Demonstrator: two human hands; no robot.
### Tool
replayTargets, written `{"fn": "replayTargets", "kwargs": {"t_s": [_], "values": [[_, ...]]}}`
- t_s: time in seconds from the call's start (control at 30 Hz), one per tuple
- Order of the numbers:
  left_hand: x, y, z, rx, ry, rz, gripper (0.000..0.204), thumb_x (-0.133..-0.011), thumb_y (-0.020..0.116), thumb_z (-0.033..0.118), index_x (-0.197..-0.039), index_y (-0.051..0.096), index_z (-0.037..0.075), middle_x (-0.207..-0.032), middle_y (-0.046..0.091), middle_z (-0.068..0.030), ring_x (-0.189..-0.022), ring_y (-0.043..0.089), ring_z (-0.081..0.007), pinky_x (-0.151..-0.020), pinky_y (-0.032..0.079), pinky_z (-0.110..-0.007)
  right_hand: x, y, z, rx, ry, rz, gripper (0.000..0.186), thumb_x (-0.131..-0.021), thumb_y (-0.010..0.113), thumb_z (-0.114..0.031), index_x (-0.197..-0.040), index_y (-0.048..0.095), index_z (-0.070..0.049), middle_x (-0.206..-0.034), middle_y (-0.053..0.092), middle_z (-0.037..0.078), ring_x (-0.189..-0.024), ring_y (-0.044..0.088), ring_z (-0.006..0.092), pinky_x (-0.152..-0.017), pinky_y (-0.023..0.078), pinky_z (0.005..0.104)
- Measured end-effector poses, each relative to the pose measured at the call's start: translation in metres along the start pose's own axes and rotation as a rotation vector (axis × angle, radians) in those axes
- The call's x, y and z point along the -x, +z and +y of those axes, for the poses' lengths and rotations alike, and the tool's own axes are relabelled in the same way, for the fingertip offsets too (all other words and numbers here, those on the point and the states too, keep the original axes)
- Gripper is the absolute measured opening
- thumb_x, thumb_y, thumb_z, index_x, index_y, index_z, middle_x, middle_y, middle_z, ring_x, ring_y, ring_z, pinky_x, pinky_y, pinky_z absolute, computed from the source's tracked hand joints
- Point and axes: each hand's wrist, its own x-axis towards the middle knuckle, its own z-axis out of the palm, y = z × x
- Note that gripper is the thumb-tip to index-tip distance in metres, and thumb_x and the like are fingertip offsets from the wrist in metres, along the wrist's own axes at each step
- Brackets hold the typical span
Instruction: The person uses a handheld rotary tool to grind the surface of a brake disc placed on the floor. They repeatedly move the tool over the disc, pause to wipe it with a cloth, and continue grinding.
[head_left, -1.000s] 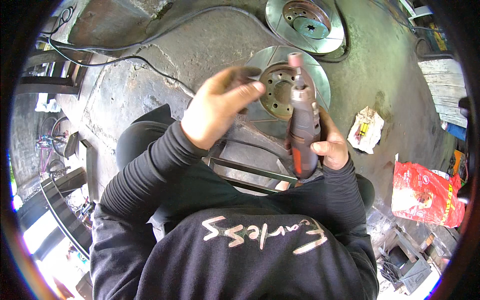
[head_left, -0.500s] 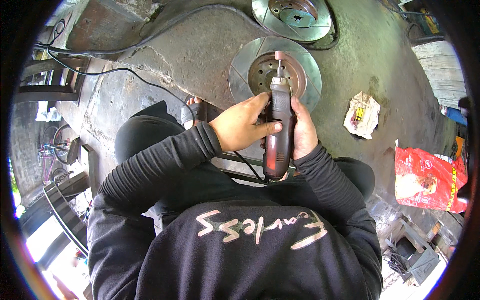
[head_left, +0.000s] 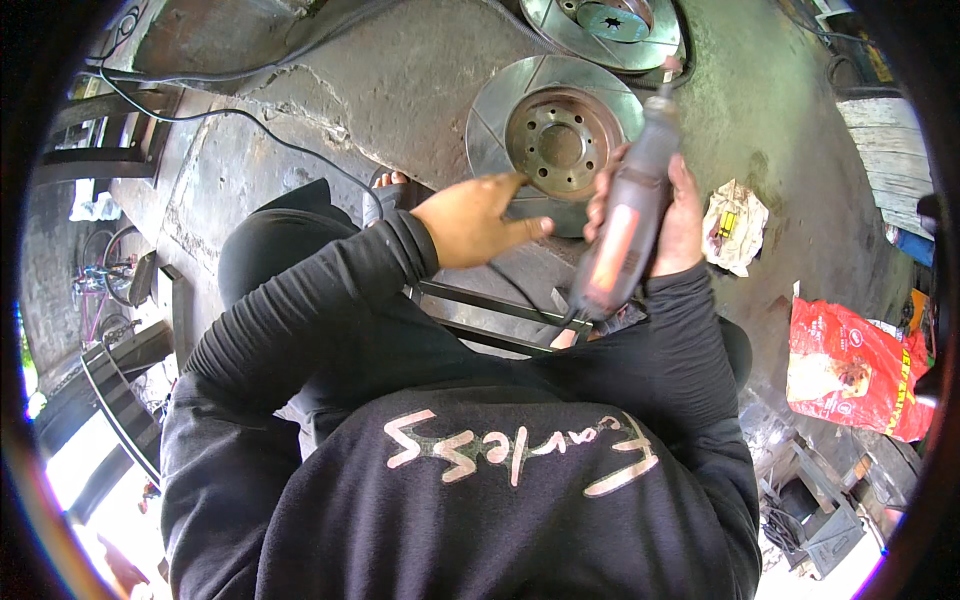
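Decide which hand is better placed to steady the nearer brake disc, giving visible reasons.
Probably the left hand: it appears empty and, in this view, overlaps the nearer brake disc. The right hand is occupied, gripping the rotary tool.

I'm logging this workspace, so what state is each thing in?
Rotary tool: held aslant; whether it is running, cannot tell
Right hand: closed around the tool
Left hand: open, nothing seen in it
Near slotted disc: lying flat
Far slotted disc: lying flat, partly out of frame
Pale cloth: crumpled, under a yellow item
Red bag: creased
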Motion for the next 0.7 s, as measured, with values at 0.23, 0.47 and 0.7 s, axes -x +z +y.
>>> {"fn": "replayTargets", "kwargs": {"t_s": [0.23, 0.47, 0.7], "values": [[-0.044, 0.016, -0.076, 0.078, -0.255, 0.254, 0.046, -0.088, 0.054, 0.028, -0.126, 0.053, 0.002, -0.120, 0.051, -0.0336, -0.110, 0.057, -0.0411, -0.097, 0.045, -0.039, -0.002, -0.049, -0.048, 0.302, -0.121, 0.592, 0.041, -0.083, 0.065, -0.037, -0.108, 0.051, -0.008, -0.088, 0.058, 0.011, -0.079, 0.062, 0.0251, -0.063, 0.057, 0.0439], [-0.068, 0.036, -0.092, 1.146, -0.602, 0.244, 0.056, -0.095, 0.045, 0.045, -0.128, 0.049, 0.000, -0.119, 0.058, -0.0189, -0.107, 0.058, -0.0314, -0.084, 0.053, -0.046, -0.024, -0.088, -0.049, 0.388, -0.015, 0.675, 0.041, -0.078, 0.069, -0.038, -0.101, 0.051, -0.009, -0.082, 0.053, 0.008, -0.068, 0.057, 0.0221, -0.062, 0.057, 0.0450], [-0.051, 0.014, -0.036, 1.399, -0.694, 0.165, 0.072, -0.095, 0.036, 0.058, -0.142, 0.032, 0.002, -0.137, 0.043, -0.0226, -0.119, 0.051, -0.0366, -0.094, 0.046, -0.050, -0.041, -0.101, -0.040, 0.293, -0.013, 0.559, 0.042, -0.077, 0.068, -0.037, -0.103, 0.050, -0.008, -0.085, 0.052, 0.009, -0.070, 0.057, 0.0235, -0.063, 0.058, 0.0477]]}}
